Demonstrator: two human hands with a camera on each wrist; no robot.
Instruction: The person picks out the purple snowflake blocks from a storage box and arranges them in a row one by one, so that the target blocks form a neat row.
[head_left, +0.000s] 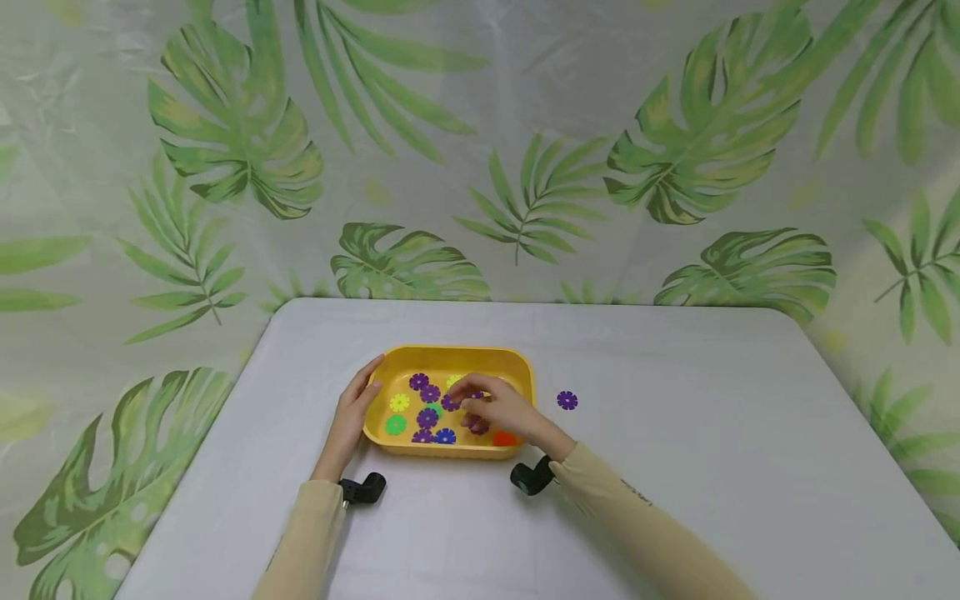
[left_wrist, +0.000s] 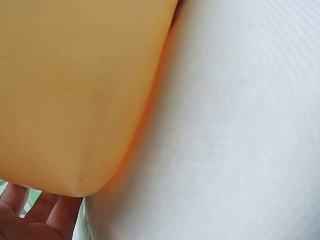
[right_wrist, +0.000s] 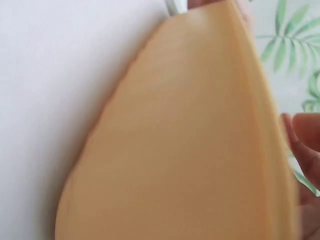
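A yellow tray (head_left: 465,451) stands on the table with flower-shaped plastic discs inside. My left hand (head_left: 352,417) holds the tray's left side, its thumb at the rim and its fingers along the outside. In the left wrist view, fingers (left_wrist: 65,215) show behind the tray's wall. My right hand (head_left: 502,408) reaches over the tray from the right, its fingers loosely bent above the discs. Right by its fingertips lies a purple disc (head_left: 450,402). Nothing shows between the right fingers. The right wrist view is mostly filled by the tray's outer wall (right_wrist: 185,135).
Other discs in the tray include a yellow one (head_left: 400,402), a green one (head_left: 396,425), a blue one (head_left: 446,436) and an orange-red piece (head_left: 504,438). One purple disc (head_left: 567,401) lies on the white table (head_left: 675,433) right of the tray. A leaf-patterned curtain (head_left: 525,108) hangs behind.
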